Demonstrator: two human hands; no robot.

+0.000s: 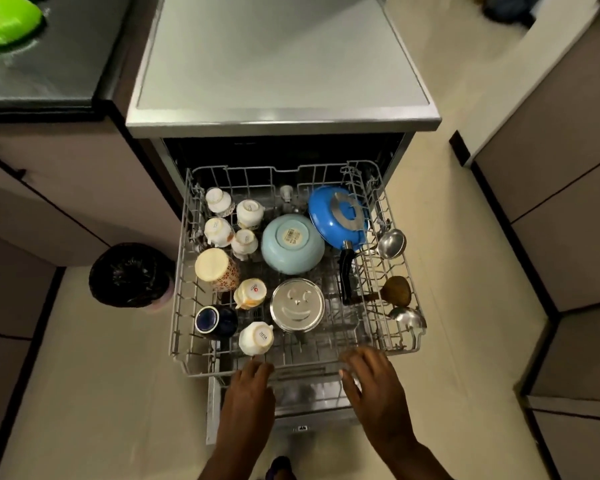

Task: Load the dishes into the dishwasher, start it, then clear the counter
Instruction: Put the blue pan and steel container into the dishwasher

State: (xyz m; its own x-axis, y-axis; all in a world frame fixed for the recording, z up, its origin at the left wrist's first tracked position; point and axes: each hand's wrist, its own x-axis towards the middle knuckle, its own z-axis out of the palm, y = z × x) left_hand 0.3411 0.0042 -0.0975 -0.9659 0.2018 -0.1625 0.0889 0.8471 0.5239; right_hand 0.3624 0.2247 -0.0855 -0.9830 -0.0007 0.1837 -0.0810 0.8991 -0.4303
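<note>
At the front rail of the pulled-out rack [222, 370] we have both hands: the left hand [250, 382] and the right hand [371, 379] lie with fingers fairly straight against the rail, though we cannot quite tell whether the fingertips hook over the wire. The rack sits fully drawn from the dishwasher [281, 123], above the lowered door [312, 400]. We judge it heavy now and likely to rattle, since it carries breakable white cups [250, 213], a pale blue bowl [291, 244], a steel lid [297, 304], a blue pan [336, 216] and ladles [392, 242]. The stiff front rail, held evenly on both sides, seems the safest place to push, and slowly, so the cups do not knock together. Nothing appears to block the opening; the pan's black handle [345, 271] stays inside the wire. To the left stand a dark bin [130, 273] on the floor and a green plate [4, 22] on the counter [49, 81].
</note>
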